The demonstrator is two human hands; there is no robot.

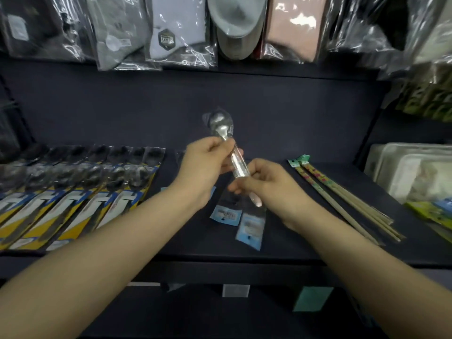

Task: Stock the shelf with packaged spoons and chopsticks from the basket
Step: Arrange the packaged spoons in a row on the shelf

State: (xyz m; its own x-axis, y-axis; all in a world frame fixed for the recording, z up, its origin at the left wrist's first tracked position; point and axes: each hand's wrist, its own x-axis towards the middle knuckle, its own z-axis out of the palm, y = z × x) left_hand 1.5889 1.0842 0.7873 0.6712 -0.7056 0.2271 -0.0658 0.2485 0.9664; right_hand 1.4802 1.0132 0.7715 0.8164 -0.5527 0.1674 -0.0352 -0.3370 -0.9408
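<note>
Your left hand (pixel 208 165) and right hand (pixel 269 184) raised over shelf (pixel 281 133), fingers clamped on packaged spoon (pixel 226 143), bowl toward 12 o'clock. Bare shelf behind; chopsticks (pixel 342 196) at 3 o'clock.

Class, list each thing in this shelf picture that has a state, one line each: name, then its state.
Clear-wrapped metal spoon: held above the shelf, tilted, bowl up.
Left hand: gripping the spoon near its neck.
Right hand: gripping the handle end.
Blue-labelled clear spoon packets: lying flat.
Yellow-and-blue carded spoons: lying overlapped in a row.
Floral-wrapped chopsticks: lying flat.

Bare shelf (pixel 274 143) gap btwn carded spoon row (pixel 73 192) & chopstick packs (pixel 342 194); hanging sock packs (pixel 171 33) overhead
</note>
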